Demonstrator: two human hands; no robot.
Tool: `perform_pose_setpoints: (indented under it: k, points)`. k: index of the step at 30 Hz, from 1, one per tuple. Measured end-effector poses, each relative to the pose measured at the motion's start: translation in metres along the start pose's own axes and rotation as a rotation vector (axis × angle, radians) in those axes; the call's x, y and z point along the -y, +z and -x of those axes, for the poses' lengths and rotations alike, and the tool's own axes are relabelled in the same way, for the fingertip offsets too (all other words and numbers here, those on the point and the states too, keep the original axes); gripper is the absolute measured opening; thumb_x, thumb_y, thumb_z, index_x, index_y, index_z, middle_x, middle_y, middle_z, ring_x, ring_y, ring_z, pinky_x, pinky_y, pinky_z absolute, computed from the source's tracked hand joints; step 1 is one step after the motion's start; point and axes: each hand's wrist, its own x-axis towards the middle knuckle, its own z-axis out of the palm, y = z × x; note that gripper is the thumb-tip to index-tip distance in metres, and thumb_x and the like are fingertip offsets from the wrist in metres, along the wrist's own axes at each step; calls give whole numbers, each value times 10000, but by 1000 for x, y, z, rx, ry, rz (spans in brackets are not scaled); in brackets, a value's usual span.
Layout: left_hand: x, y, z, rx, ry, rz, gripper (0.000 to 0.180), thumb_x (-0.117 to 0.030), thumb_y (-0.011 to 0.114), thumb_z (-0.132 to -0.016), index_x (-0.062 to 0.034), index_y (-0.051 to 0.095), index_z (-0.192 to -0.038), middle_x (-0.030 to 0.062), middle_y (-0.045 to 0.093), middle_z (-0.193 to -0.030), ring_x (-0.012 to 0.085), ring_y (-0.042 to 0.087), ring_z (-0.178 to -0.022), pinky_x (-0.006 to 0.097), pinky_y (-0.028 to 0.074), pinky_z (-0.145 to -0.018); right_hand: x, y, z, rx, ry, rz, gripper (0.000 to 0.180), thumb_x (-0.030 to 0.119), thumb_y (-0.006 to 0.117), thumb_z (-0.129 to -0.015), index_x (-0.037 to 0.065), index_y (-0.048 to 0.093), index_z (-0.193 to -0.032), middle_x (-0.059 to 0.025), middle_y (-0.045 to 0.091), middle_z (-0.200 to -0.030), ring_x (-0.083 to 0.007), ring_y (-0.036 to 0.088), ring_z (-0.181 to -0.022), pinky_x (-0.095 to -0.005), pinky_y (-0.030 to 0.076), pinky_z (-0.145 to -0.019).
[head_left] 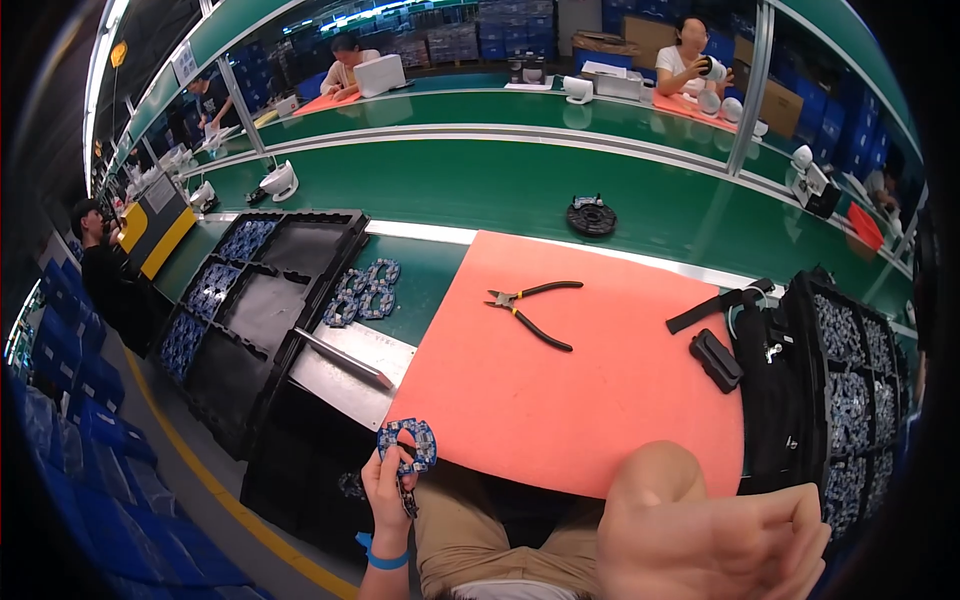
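Steady: your left hand [388, 490] pinches the round circuit board [408, 444]; keep the empty, loosely curled right hand [715, 540] clear, pliers [530, 308] at one o'clock.

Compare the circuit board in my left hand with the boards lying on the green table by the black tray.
The held board is single and raised upright in the left hand; the table boards are several, lying flat and overlapping beside the black tray. The held one is off the table. All look blue and ring-shaped.

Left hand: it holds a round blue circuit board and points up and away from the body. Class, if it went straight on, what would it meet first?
Probably the metal plate just beyond the left hand and its circuit board; depth is uncertain.
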Motion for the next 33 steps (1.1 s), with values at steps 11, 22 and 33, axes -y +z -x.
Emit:
perform_pose_setpoints:
  k: [11, 22, 33]
  points:
    - [1, 1, 3, -4, -14, 1, 270, -212, 470, -977, -51, 519, -766, -25, 444, -592, 32, 367, -511, 189, 253, -473, 4, -13, -9, 149, 20, 117, 237, 172, 501, -911, 230, 674, -1062, 126, 581, -914, -76, 477, -882, -271, 307, -872]
    - [2, 3, 2, -3, -21, -23, 252, -200, 476, -965, -43, 512, -771, -12, 444, -631, 42, 360, -503, 192, 277, -455, 2, -15, -12, 215, 56, 261, 339, 172, 483, -912, 346, 649, -1149, 141, 588, -962, -77, 479, -927, -285, 285, -887]
    - [5, 4, 4, 18, -16, -18, 255, -196, 464, -971, -46, 508, -770, -15, 433, -613, 45, 360, -500, 197, 267, -451, -1, -16, -7, 238, -7, 351, 313, 178, 478, -924, 342, 661, -1117, 130, 595, -952, -75, 479, -935, -288, 280, -892]
